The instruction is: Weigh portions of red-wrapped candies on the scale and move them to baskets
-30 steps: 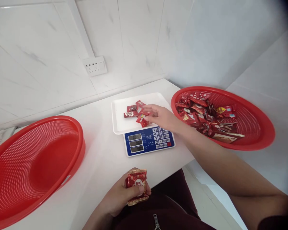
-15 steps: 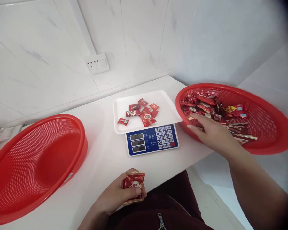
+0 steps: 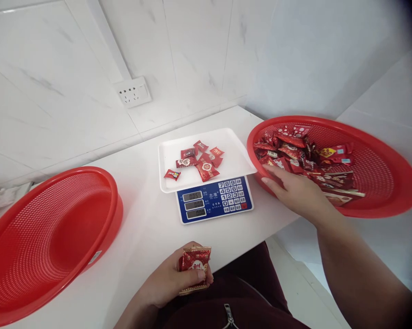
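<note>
My left hand is closed around a red and gold snack packet, its thumb pressed across the front. It is held low, by the table's near edge. My right hand reaches over the near left rim of a red plastic basket. Its thumb and fingers are apart, with nothing visible between them. Inside that basket lie several wrapped candies, mostly red. Between the baskets stands a blue and white digital scale. Its white tray carries several small red packets.
A second red basket stands at the left on the white table, with no contents visible inside. A tiled wall with a power socket rises behind the table. The right basket sits close to the side wall.
My right hand has drawn slightly back and left, toward the basket's rim. The left hand still holds the packet. The view has shifted a little.
</note>
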The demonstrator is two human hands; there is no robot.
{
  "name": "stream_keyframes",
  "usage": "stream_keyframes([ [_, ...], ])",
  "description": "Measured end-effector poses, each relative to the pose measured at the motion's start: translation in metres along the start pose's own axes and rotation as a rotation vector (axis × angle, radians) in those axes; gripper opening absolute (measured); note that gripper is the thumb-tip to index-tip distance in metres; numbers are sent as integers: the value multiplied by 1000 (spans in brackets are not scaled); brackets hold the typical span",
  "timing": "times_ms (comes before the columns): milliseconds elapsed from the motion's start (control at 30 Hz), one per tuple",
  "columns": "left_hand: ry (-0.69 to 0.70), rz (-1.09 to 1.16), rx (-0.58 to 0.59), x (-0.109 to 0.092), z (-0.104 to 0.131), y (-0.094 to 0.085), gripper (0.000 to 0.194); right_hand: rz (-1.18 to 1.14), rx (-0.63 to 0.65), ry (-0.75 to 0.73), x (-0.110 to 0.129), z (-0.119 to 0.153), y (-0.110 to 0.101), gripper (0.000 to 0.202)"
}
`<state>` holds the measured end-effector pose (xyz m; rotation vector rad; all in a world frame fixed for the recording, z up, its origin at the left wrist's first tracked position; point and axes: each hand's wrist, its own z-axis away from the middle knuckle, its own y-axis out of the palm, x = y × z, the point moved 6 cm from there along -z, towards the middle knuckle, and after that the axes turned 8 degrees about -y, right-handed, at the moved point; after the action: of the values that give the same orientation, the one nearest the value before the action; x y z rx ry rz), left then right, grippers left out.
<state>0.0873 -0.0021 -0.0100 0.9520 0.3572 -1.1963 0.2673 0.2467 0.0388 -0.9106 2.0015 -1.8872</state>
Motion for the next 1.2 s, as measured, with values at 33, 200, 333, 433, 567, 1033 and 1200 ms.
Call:
stream_keyframes([
  [33, -3, -2, -2, 0, -1, 0, 29, -4, -13, -12, 0, 0, 0, 52],
  [200, -13, 0, 4, -1, -3, 1, 29, -21, -13, -15, 1, 0, 0, 52],
  [333, -10, 7, 5, 0, -4, 1, 29, -19, 7, -3, 1, 1, 0, 52],
  [433, -15, 16, -8, 2, -4, -1, 29, -18, 11, -2, 2, 1, 0, 52],
  [567, -24, 24, -14, 3, -5, -1, 30, -9, 16, 4, 1, 1, 1, 52],
  [1033, -44, 36, -25, 4, -5, -1, 32, 2, -5, -2, 0, 1, 0, 52],
  [1200, -26, 46, -24, 5, -4, -1, 33, -22, -32, -3, 4, 2, -4, 50],
])
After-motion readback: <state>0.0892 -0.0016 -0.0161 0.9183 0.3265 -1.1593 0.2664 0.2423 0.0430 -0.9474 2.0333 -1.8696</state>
